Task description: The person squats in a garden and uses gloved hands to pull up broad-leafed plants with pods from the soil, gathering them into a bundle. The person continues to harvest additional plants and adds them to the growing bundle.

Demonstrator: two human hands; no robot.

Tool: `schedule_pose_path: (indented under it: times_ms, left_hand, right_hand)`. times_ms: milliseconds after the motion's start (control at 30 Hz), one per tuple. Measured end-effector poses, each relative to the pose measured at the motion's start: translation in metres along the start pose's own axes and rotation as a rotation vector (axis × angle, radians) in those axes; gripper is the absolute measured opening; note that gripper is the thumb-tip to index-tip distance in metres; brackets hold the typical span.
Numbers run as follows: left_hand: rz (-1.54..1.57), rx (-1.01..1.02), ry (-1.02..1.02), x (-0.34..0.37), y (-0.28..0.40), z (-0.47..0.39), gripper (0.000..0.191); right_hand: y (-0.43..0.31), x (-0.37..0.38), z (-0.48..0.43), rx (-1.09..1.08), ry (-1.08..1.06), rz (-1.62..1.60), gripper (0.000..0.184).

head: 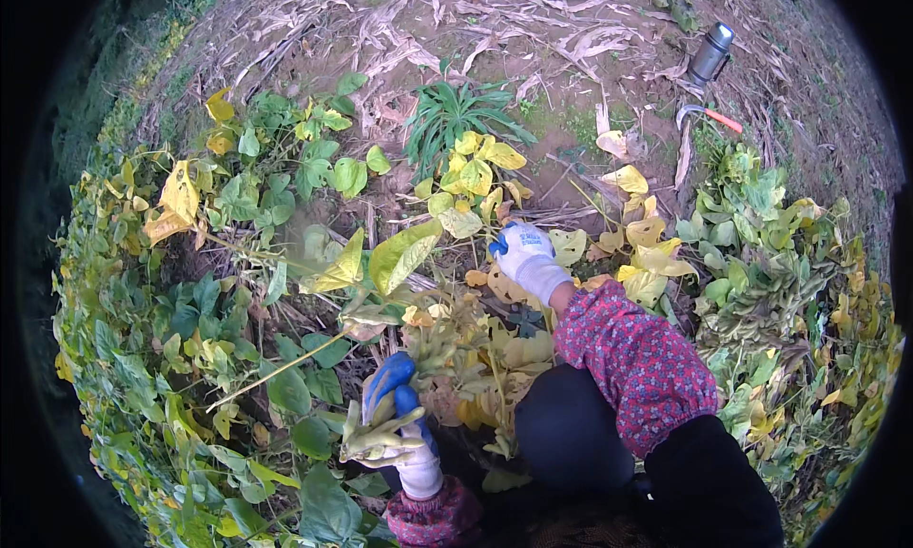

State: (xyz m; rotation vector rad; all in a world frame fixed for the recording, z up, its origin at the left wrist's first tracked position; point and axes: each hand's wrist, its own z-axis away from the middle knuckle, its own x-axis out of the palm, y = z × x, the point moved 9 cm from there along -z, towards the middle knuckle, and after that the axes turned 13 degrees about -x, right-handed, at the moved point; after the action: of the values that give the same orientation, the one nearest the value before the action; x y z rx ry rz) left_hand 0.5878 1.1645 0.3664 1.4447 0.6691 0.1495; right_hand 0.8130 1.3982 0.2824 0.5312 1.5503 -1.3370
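Note:
My left hand point(404, 405), in a white glove with blue coating, is low in the view, closed on a bunch of plump green bean pods point(381, 437). Ahead and to the right, my right hand point(524, 252), gloved alike, reaches down to the stem of a bean plant with yellow leaves point(474, 173); its fingertips are partly hidden, so its hold cannot be told. Between the hands stand more stems with pods and yellowed leaves point(528, 348). A cut-looking stem point(285, 368) slants left of my left hand.
A sickle with an orange handle point(724, 120) and a metal vacuum flask point(712, 53) lie on the soil at the upper right. Pulled bean plants point(763, 298) are heaped at the right. Leafy plants point(178, 348) spread over the left. A narrow-leaved green weed point(456, 120) grows ahead.

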Motion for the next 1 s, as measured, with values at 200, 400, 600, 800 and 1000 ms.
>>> schedule_pose_path:
  times_ms: [200, 400, 600, 800, 1000]
  left_hand:
    - [0.012, -0.067, -0.182, 0.013, 0.011, 0.0, 0.044]
    - [0.067, -0.025, -0.084, 0.009, 0.015, 0.003, 0.038]
    - [-0.003, 0.009, -0.022, 0.009, 0.024, 0.007, 0.036]
    - [-0.027, 0.125, -0.033, 0.022, 0.045, 0.007, 0.04]
    - [-0.019, 0.21, -0.042, 0.033, 0.068, 0.012, 0.047]
  right_hand:
    - [-0.01, 0.04, 0.015, -0.139, -0.336, -0.426, 0.06]
    - [-0.066, 0.015, -0.001, -0.275, -0.135, -0.199, 0.047]
    - [-0.041, 0.002, 0.007, -0.188, -0.256, -0.263, 0.052]
    - [-0.123, -0.041, 0.021, -0.497, 0.089, -0.363, 0.069]
    - [-0.136, -0.028, 0.003, -0.687, 0.172, -0.563, 0.036]
